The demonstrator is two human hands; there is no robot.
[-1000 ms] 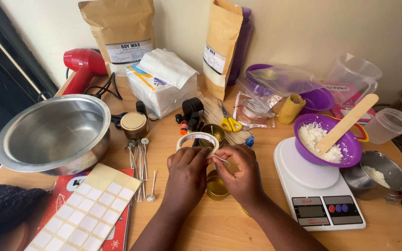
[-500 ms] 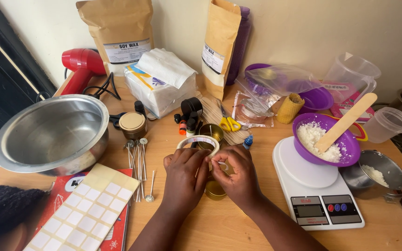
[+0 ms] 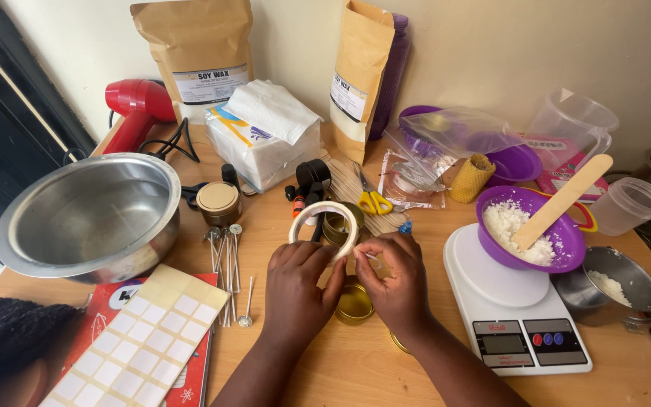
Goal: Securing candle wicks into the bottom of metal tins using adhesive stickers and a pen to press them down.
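My left hand [image 3: 299,285] and my right hand [image 3: 393,280] meet at the middle of the wooden table [image 3: 340,369]. Between their fingertips I hold a white ring of tape [image 3: 324,224], tilted up on edge. My right fingers pinch something thin and pale at the ring's lower right; what it is I cannot tell. Under my hands sits a small open gold tin [image 3: 354,303]. Another gold tin [image 3: 340,226] shows just behind the ring. Metal-based candle wicks [image 3: 229,260] lie to the left of my left hand.
Large steel bowl [image 3: 88,215] at left, above a label sheet [image 3: 141,343]. A white scale [image 3: 518,316] at right carries a purple bowl of wax flakes [image 3: 529,226] with a wooden stick [image 3: 563,200]. Brown bags [image 3: 197,53], tissue pack [image 3: 265,136], red heat gun [image 3: 137,105], yellow scissors [image 3: 374,202] behind.
The tape ring has risen and tilted more upright between my hands. My fingers have drawn closer together at its lower edge. Everything else stays put.
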